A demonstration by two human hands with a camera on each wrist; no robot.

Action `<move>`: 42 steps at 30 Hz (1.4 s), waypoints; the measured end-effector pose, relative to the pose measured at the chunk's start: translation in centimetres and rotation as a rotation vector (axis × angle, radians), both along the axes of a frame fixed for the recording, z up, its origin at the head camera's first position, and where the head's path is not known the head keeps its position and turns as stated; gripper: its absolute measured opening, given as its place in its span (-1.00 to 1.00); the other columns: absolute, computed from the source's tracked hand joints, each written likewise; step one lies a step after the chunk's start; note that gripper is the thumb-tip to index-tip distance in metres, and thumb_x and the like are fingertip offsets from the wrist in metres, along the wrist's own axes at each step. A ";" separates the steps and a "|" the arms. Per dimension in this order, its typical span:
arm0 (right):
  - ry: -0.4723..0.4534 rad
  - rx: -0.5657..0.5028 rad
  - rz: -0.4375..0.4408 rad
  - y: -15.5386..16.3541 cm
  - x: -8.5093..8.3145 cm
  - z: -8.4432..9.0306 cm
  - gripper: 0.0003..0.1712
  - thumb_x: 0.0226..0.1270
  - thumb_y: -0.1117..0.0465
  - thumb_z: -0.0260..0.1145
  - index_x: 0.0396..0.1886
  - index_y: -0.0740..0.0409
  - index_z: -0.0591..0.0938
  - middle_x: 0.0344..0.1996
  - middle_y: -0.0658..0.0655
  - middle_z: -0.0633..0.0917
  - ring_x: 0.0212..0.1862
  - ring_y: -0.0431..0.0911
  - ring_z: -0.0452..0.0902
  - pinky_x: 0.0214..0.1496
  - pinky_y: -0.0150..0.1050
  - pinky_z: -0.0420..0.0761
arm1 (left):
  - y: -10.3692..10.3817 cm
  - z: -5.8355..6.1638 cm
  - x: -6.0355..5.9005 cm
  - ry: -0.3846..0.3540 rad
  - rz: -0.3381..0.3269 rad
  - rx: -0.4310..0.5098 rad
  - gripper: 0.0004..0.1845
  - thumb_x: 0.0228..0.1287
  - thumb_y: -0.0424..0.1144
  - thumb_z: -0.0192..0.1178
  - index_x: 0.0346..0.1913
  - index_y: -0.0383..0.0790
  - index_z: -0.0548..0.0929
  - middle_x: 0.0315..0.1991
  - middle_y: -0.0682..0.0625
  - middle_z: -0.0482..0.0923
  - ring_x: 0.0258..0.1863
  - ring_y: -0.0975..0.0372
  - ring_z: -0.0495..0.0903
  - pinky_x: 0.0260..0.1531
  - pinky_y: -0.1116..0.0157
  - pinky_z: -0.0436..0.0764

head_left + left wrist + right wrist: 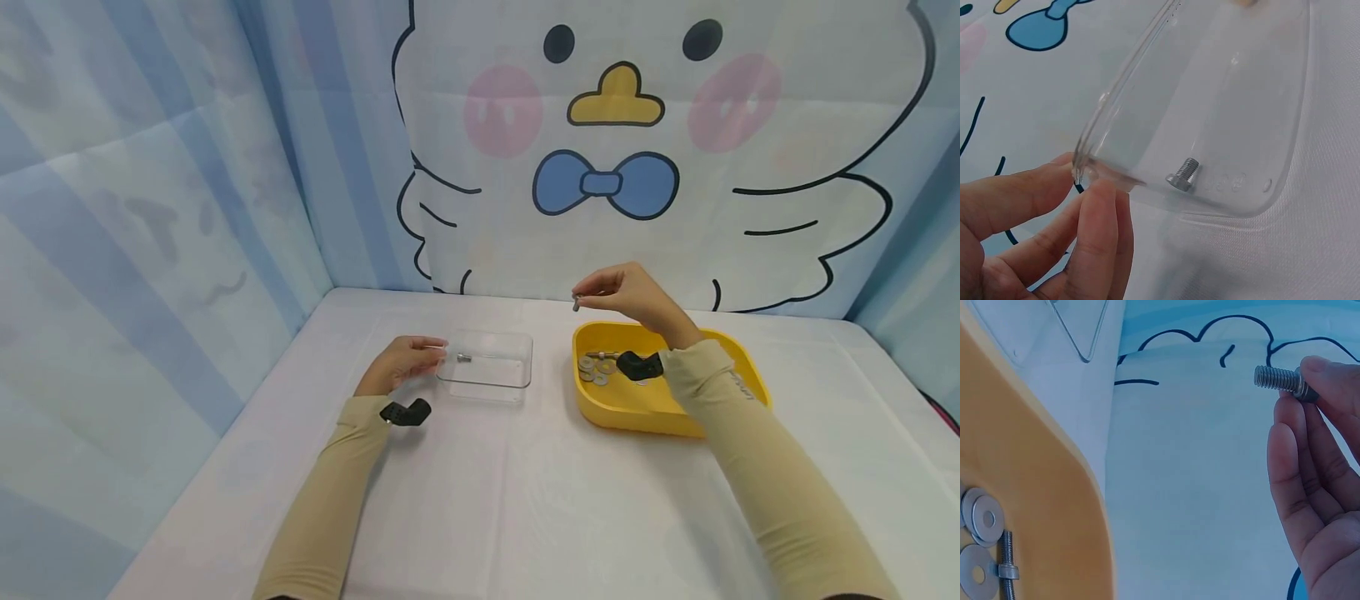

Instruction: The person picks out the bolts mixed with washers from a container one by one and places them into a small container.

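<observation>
My left hand (402,363) pinches the left rim of a clear plastic box (491,386) between thumb and fingers. Inside that box, near the held end, lies one silver bolt (1184,174), on its side. My right hand (630,293) is raised above the back edge of a yellow tray (637,422). Thumb and fingertips there pinch a second bolt (1279,379) by its head, its threaded end sticking out. Several flat washers (987,518) lie in the tray beside a threaded rod with a collar (1008,571).
A white cloth-covered table (480,492) carries both containers, the clear box left of the yellow one. Behind it hangs a printed curtain (600,258), with another curtain (135,275) along the left side. The right forearm crosses over the tray and hides part of it.
</observation>
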State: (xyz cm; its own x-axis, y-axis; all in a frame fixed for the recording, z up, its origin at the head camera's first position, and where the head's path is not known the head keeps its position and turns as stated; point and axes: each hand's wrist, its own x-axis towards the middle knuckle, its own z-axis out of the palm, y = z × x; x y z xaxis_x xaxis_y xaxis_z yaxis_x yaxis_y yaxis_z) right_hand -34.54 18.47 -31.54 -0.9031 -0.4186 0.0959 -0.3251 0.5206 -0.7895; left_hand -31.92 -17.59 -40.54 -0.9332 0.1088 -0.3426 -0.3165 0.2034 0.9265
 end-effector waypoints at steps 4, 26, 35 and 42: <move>-0.009 0.000 0.008 -0.7 -0.4 -0.3 -0.65 0.23 0.16 0.34 -0.05 0.27 0.65 -0.10 0.19 0.69 -0.16 -0.22 0.60 0.12 -0.22 0.59 | 0.0 -0.1 0.1 0.002 -0.002 -0.003 -0.56 0.29 -0.36 0.17 0.22 -0.35 0.46 -0.07 -0.05 0.52 -0.39 0.39 0.53 -0.39 0.56 0.57; -0.030 -0.044 0.076 -4.6 -1.1 -1.1 -0.71 0.20 0.24 0.36 -0.11 0.29 0.68 -0.13 0.24 0.71 -0.16 -0.08 0.64 -0.02 -0.35 0.62 | 0.0 -0.3 0.0 0.008 0.001 -0.009 -0.56 0.28 -0.34 0.18 0.21 -0.34 0.47 -0.10 -0.04 0.54 -0.39 0.37 0.53 -0.39 0.56 0.57; -0.042 -0.090 0.106 -6.2 -1.1 -1.5 -0.70 0.20 0.25 0.35 -0.10 0.32 0.67 -0.12 0.26 0.70 -0.19 -0.17 0.63 -0.05 -0.38 0.62 | -0.1 -0.3 0.0 0.026 -0.025 0.003 -0.54 0.29 -0.35 0.16 0.24 -0.38 0.43 -0.13 -0.01 0.54 -0.41 0.40 0.51 -0.39 0.55 0.56; -0.061 -0.112 0.108 -7.1 -1.2 -2.1 -0.71 0.20 0.24 0.36 -0.10 0.30 0.67 -0.12 0.25 0.70 -0.17 -0.15 0.60 0.01 -0.32 0.61 | -0.1 -0.3 0.0 0.019 -0.021 0.016 -0.54 0.29 -0.36 0.16 0.24 -0.37 0.43 -0.16 0.02 0.53 -0.43 0.41 0.51 -0.40 0.55 0.56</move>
